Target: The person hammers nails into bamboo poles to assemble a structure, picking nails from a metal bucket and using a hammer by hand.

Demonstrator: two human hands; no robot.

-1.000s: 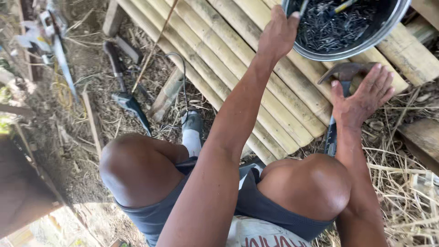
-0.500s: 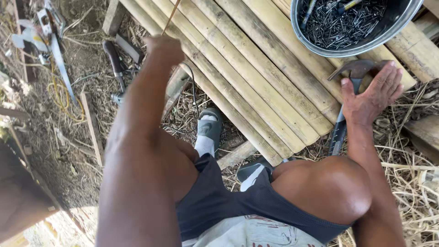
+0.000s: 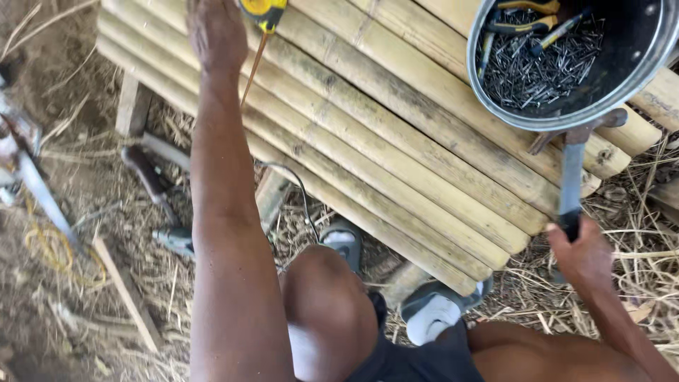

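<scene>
A platform of bamboo poles runs diagonally from the upper left to the centre right of the frame. On its upper right end sits a metal basin, with nails and pliers inside. Just below the basin, a hammer hangs over the platform's edge, its handle in the right hand. At top centre, the left hand lies beside a tape measure. Straw covers the ground at lower right.

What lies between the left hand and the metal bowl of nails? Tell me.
Only bamboo poles span from the left hand to the metal bowl, in the head view.
</scene>
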